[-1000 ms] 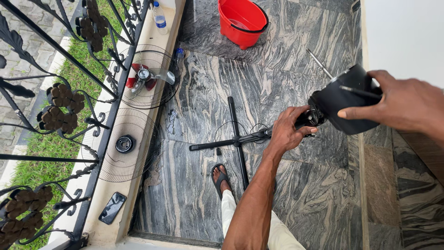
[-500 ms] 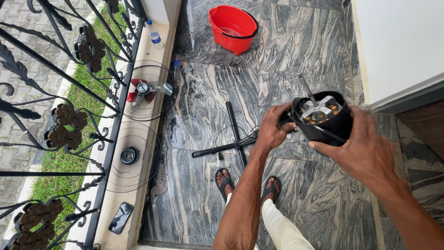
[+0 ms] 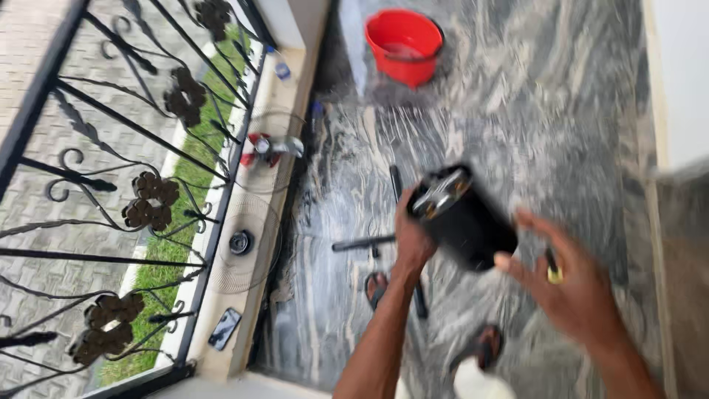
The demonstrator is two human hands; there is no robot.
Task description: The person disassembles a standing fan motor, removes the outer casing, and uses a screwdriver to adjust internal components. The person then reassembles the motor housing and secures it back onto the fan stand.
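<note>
Motor housing held over hard stone, one hand only loosely on it

Motor housing (image 3: 464,219), black and drum-shaped with metal parts showing at its open end, hangs in the air between both hands. The left hand (image 3: 412,235) has its fingers clamped on the open end; the right hand (image 3: 572,284) spreads its fingers apart at the drum's far end, barely touching, with a small yellow-tipped object (image 3: 554,275) pinched between two of them. Judged from this, the drum could slip out and strike the marble floor (image 3: 561,125) or the sandalled feet (image 3: 378,284) directly below the fingers. Well beyond the fingertips stands a red bucket (image 3: 403,44); its contents cannot be made out.
</note>
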